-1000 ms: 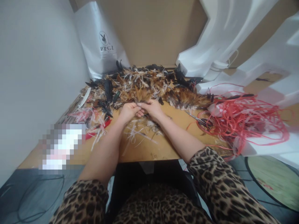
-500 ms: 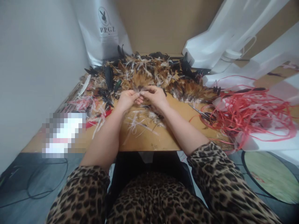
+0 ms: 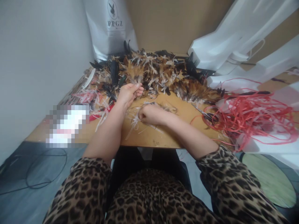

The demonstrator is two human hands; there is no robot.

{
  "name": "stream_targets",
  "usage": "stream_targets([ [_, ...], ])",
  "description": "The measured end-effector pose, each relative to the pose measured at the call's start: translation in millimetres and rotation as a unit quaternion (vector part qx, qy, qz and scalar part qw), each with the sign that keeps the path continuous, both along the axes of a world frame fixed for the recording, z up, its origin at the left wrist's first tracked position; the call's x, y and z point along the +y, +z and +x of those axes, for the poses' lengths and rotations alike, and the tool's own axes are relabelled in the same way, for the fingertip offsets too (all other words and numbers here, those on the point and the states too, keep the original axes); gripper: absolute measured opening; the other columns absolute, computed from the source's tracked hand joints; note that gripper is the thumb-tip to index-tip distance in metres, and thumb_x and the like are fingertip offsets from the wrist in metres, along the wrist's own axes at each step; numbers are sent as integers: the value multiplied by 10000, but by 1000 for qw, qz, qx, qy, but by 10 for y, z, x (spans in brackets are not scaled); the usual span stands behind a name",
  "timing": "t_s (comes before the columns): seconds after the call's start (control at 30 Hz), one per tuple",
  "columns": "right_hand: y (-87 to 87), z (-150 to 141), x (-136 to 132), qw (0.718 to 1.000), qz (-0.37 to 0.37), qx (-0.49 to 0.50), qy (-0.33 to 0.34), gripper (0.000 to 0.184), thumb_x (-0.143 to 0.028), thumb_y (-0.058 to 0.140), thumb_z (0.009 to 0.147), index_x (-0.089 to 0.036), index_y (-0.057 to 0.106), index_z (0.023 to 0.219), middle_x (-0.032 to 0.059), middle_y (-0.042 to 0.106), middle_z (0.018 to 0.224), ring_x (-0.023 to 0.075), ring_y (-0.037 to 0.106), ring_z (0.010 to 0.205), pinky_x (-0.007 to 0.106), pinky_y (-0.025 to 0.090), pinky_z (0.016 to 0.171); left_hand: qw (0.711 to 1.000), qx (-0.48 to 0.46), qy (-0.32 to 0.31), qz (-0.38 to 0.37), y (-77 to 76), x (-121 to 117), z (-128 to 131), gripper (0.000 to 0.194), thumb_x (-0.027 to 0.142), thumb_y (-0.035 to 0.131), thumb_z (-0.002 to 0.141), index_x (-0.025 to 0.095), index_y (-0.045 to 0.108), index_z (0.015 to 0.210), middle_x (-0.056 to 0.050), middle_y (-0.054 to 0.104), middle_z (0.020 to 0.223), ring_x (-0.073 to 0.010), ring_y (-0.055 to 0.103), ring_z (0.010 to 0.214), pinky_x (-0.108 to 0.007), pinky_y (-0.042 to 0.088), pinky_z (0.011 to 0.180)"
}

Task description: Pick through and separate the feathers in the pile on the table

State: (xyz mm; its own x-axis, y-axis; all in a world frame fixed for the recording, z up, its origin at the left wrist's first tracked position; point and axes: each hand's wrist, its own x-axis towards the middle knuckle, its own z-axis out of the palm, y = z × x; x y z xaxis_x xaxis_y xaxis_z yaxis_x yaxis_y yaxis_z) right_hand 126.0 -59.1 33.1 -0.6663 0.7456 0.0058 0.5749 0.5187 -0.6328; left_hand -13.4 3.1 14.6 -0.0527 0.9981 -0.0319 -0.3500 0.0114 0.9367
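Note:
My left hand (image 3: 129,93) pinches the pale base of a small brown feather bunch (image 3: 135,73), its tips fanned away from me. Nearer the table's front edge, my right hand (image 3: 150,114) is closed, its fingers curled down over a scatter of thin white strips (image 3: 134,123). What those fingers hold, if anything, is hidden. Behind both hands spreads a large heap of brown, cream and black feathers (image 3: 156,68). A denser row of brown feathers (image 3: 196,90) lies to the right of the heap.
Scissors (image 3: 205,113) lie on the wooden table (image 3: 144,140), beside a tangle of red ribbon (image 3: 259,118). Pink and white strips (image 3: 86,96) lie at the left. A white printed bag (image 3: 114,34) stands behind the heap, and white sheeting (image 3: 217,43) rises at the back right.
My right hand has left the feather bunch and come down toward me, over the white strips. My left hand keeps its pinch on the bunch. The view has shifted slightly.

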Motion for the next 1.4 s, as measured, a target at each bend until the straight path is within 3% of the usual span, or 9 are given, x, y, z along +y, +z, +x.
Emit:
stream_targets([
  [0.17,243,175,123,987,-104,117,15,13,-160,645,602,-155,634,597,-28,559,491,60,455,442,197,313,464,1000,-22,9,8,25,10,-39,184,244,656,703,88,610,788,-31,651,676,-23,558,502,-104,420,478],
  [0.3,415,333,275,948,-191,251,-36,148,-249,670,637,-128,610,698,-8,590,519,58,466,406,176,317,397,999,-37,1,-7,53,5,-56,174,235,657,703,89,608,786,-41,662,706,-24,561,502,-102,425,468],
  [0.4,322,356,381,902,-247,345,-73,220,-269,703,613,-125,570,714,34,654,656,47,464,397,167,314,356,998,-53,-24,-23,60,7,-73,159,213,654,707,88,611,796,-57,670,741,-24,565,509,-97,431,465],
  [0.5,133,340,466,865,-304,387,-96,251,-271,717,597,-132,545,716,12,635,598,38,438,360,156,298,326,995,-66,-57,-39,61,9,-94,143,184,646,713,91,615,817,-75,676,791,-23,565,516,-88,425,446],
  [0.67,-2,363,527,865,-272,405,-119,247,-274,717,605,-130,560,732,-8,609,565,41,465,381,148,338,340,990,-81,-108,-47,100,-27,-109,114,145,627,722,107,623,830,-81,670,866,-14,558,529,-72,420,438],
  [0.87,29,377,468,902,-225,351,-111,234,-297,687,644,-126,566,749,33,655,671,64,538,438,151,390,364,988,-88,-121,-40,163,-106,-90,101,130,540,784,134,624,840,-70,650,981,-14,579,591,-71,439,474],
  [1.2,-44,322,454,919,-250,288,-101,237,-344,667,668,-140,576,747,-21,593,539,37,457,369,146,313,338,987,-143,-68,-18,234,-140,-120,97,170,529,808,151,611,857,9,579,700,-14,569,571,-83,469,545],
  [1.3,0,348,397,944,-297,144,3,253,-348,663,667,-118,615,761,8,626,575,40,486,401,145,329,366,975,-221,-15,15,272,-115,-199,165,195,462,850,187,609,925,8,593,758,-12,587,649,-69,471,592],
  [1.4,66,400,332,929,-352,15,113,285,-352,670,653,-113,647,807,33,656,652,44,520,444,142,339,390,961,-273,11,37,283,-86,-261,202,188,419,870,207,611,931,8,608,798,-8,588,694,-57,464,625],
])
